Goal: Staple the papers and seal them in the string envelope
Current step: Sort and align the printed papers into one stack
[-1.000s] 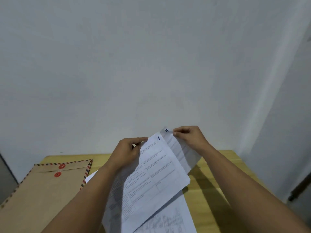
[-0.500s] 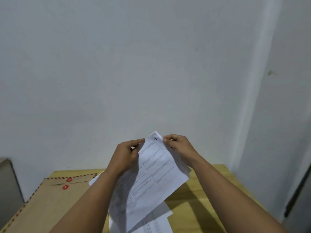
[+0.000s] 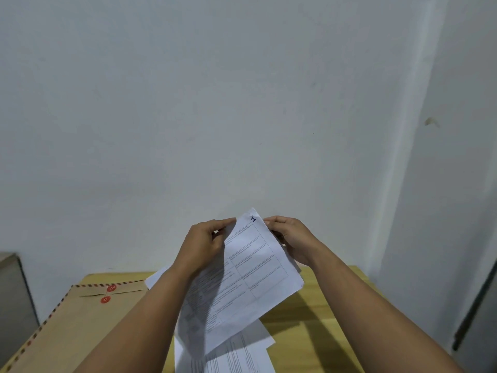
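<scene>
I hold a sheaf of printed white papers (image 3: 250,270) tilted up above the wooden table (image 3: 330,305). My left hand (image 3: 201,246) pinches their upper left edge. My right hand (image 3: 290,238) pinches the upper right edge, just beside a handwritten blue number at the top corner. More printed sheets (image 3: 236,356) lie flat on the table under them. A brown string envelope (image 3: 67,327) with a striped border and two red button discs lies on the table to the left, flap closed. No stapler is in view.
A white wall rises right behind the table. A grey cabinet (image 3: 13,292) stands at the far left, and a dark vertical frame (image 3: 473,305) runs down at the far right.
My right hand has brought its separate sheet in behind the front one, so the papers are now gathered in one bundle. The view tilted upward, showing more wall.
</scene>
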Action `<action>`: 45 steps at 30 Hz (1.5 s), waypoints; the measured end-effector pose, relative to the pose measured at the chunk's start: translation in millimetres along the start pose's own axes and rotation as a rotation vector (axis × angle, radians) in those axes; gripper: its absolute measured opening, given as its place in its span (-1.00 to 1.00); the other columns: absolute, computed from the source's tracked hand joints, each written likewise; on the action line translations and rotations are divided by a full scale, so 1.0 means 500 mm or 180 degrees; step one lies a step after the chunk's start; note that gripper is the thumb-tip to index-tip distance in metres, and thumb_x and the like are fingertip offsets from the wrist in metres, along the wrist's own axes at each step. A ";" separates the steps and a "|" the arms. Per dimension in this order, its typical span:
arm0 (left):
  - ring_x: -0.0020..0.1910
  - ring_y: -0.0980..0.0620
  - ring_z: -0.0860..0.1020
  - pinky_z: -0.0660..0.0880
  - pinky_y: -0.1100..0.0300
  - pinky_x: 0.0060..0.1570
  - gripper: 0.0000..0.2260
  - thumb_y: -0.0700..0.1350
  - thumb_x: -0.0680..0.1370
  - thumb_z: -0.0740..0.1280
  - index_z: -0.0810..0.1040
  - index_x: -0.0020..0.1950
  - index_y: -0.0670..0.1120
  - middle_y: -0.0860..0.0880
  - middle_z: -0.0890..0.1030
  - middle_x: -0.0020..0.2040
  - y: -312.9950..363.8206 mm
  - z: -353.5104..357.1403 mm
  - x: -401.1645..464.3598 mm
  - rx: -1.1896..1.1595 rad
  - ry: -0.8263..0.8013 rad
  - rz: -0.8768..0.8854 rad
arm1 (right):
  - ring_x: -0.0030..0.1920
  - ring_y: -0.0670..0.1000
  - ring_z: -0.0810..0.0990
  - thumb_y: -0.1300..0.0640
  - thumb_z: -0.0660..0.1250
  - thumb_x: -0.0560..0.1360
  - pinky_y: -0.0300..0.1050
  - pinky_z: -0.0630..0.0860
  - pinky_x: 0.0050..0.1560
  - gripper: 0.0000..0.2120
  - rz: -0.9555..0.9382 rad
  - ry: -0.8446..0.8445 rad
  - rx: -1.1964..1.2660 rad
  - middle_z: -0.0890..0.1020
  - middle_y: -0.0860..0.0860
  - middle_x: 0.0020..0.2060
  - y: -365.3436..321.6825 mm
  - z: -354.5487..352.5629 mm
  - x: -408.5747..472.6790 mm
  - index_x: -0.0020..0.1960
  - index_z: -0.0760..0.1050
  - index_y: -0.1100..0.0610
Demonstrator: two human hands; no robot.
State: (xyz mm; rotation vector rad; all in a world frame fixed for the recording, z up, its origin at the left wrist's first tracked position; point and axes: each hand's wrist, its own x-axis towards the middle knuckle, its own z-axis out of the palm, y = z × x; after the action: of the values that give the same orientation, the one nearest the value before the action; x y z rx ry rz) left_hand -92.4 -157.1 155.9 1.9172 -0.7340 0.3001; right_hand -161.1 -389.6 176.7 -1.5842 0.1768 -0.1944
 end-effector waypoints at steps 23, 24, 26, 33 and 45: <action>-0.23 0.12 0.58 0.45 0.18 -0.19 -0.69 -0.12 0.62 0.27 0.53 0.33 0.15 0.02 0.65 -0.19 0.048 -0.121 0.027 0.0587 -0.0397 -0.0243 | 0.02 0.14 0.78 0.26 0.48 0.56 -0.02 0.68 0.14 -0.69 -0.0918 0.0002 -0.0359 0.79 0.13 0.00 -0.059 0.070 0.012 0.28 0.69 0.07; -0.15 0.08 0.60 0.47 0.17 -0.15 -0.67 -0.12 0.62 0.28 0.53 0.35 0.15 0.01 0.66 -0.13 0.049 -0.130 0.026 0.0610 -0.0389 -0.0266 | 0.05 0.16 0.77 0.26 0.48 0.57 -0.01 0.68 0.16 -0.69 -0.0913 -0.0014 -0.0440 0.78 0.14 0.01 -0.059 0.076 0.013 0.29 0.68 0.07; -0.10 0.10 0.60 0.47 0.22 -0.14 -0.64 -0.12 0.63 0.28 0.52 0.40 0.16 0.02 0.65 -0.07 0.049 -0.148 0.022 0.0641 -0.0376 -0.0317 | 0.02 0.12 0.78 0.27 0.48 0.56 -0.04 0.68 0.16 -0.69 -0.0902 -0.0026 -0.0434 0.78 0.17 0.01 -0.056 0.090 0.017 0.29 0.68 0.09; 0.00 0.22 0.61 0.57 0.19 0.08 -0.62 -0.15 0.63 0.30 0.55 0.41 0.16 0.16 0.66 0.06 0.028 -0.193 -0.002 0.0586 -0.0496 -0.0576 | -0.17 0.02 0.77 0.40 0.46 0.53 -0.20 0.67 -0.16 -0.68 -0.0429 -0.0141 0.0080 0.76 0.19 0.05 -0.031 0.152 0.028 0.27 0.67 0.24; 0.25 0.08 0.53 0.36 0.24 0.19 -0.67 -0.19 0.68 0.23 0.54 0.42 0.02 0.04 0.61 0.30 -0.203 -0.250 -0.118 0.0889 -0.0486 -0.1528 | -0.08 0.04 0.66 0.24 0.35 0.61 -0.09 0.62 0.03 -0.69 -0.0024 -0.0328 -0.2409 0.72 0.10 0.14 0.203 0.184 0.105 0.33 0.62 0.14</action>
State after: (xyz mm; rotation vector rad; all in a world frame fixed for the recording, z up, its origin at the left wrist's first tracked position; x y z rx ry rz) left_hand -62.6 4.8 107.9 2.3301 -0.3181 -0.0483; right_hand -87.8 -314.9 74.3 -2.3420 0.1734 -0.0471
